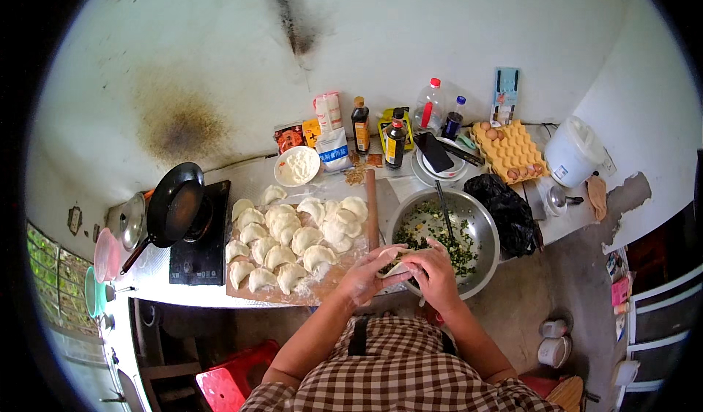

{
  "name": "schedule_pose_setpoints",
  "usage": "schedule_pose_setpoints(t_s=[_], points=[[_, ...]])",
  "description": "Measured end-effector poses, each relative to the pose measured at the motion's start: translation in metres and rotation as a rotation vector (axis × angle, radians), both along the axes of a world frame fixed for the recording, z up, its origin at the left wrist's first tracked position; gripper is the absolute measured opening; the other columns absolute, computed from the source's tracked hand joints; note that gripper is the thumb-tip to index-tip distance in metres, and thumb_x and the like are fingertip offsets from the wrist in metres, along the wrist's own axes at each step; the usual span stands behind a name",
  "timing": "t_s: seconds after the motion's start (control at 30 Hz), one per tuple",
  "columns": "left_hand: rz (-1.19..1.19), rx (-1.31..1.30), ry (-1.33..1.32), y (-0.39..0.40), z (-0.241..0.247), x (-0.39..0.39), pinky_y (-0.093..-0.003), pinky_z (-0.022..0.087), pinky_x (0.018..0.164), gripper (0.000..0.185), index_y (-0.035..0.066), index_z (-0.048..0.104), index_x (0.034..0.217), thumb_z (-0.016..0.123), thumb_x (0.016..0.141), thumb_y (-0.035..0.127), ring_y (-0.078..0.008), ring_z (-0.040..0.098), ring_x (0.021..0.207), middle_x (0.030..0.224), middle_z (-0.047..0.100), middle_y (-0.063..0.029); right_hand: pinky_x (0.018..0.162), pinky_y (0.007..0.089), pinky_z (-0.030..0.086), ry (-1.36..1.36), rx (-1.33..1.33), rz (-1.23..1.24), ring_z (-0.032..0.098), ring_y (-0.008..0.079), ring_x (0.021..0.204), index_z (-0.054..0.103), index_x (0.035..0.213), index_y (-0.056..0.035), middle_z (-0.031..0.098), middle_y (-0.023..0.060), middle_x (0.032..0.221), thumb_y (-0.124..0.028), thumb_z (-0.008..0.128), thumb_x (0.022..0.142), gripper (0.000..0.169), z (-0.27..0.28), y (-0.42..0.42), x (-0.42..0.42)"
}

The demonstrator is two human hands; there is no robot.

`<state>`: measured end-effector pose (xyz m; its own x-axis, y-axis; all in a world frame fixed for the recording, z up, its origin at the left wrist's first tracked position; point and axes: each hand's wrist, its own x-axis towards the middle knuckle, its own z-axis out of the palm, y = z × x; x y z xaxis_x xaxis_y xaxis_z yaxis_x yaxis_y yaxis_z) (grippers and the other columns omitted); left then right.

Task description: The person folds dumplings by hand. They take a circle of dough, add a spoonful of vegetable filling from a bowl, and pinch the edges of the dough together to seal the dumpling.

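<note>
My left hand [369,276] and my right hand [436,272] hold a folded dough wrapper [396,264] between them, with dark green filling showing at its opening. They are over the near left rim of a steel bowl [490,236]. Chopped green filling [464,255] lies in that bowl, and dark chopsticks [444,209] lean in it. Left of my hands, many floured crescent dumplings [277,257] rest on a wooden board [329,286]. Round dough wrappers [346,217] are piled at its upper right. A wooden rolling pin [373,209] lies along the board's right side.
An induction cooker [195,261] with a black wok [176,209] stands left. Behind are a bowl of flour [297,166], sauce bottles [395,140] and a phone [434,151] on plates. A black plastic bag [502,214] and an egg tray [511,148] are right; a red stool [236,376] stands below.
</note>
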<state>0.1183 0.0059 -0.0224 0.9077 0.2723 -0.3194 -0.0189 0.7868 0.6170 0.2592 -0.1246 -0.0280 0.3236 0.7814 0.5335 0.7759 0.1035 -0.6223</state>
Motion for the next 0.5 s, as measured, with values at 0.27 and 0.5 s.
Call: schedule_pose_setpoints(t_s=[0.27,0.5], points=[[0.021,0.273,-0.026,-0.008,-0.014,0.002,-0.032,0.056,0.095,0.037,0.005,0.058,0.129,0.069,0.094,0.009,-0.0154,0.063,0.108,0.118,0.063,-0.0036,0.105,0.0509,0.043,-0.042,0.065,-0.079,0.065,0.0263,0.09,0.067,0.095,-0.008,0.067,0.0063,0.091,-0.002,0.07,0.085,0.012,0.006,0.007,-0.002],[0.075,0.283,-0.017,-0.01,-0.008,0.001,-0.0322,0.058,0.092,0.031,0.004,0.061,0.125,0.067,0.096,0.011,-0.0146,0.063,0.106,0.115,0.065,-0.004,0.093,0.0479,0.044,-0.071,0.088,-0.083,0.057,0.0303,0.097,0.066,0.097,-0.0079,0.059,0.0068,0.099,-0.008,0.072,0.083,0.015,0.019,0.013,-0.003]])
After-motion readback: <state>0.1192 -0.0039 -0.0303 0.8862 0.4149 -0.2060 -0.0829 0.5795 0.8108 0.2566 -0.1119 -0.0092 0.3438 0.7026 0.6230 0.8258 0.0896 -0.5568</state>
